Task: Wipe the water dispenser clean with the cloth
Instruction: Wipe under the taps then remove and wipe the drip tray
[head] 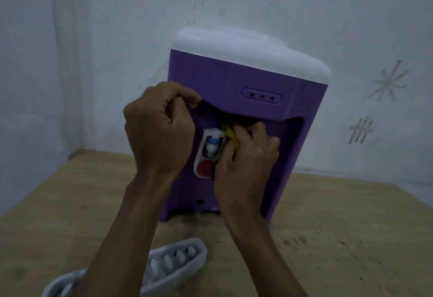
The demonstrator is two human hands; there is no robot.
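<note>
A purple water dispenser (234,78) with a white top stands on a wooden table, tilted back a little. My left hand (159,132) grips the upper left edge of its front recess. My right hand (246,156) is inside the recess, closed on a yellow-green cloth (230,133) pressed beside the taps. A white tap panel (206,153) shows a blue tap above a red one, between my two hands. Most of the cloth is hidden under my fingers.
A white slotted drip tray (178,261) lies on the wooden table (339,238) at the near left, partly under my left forearm. Dark specks of dirt lie at the dispenser's base. A marked white wall (351,27) stands close behind.
</note>
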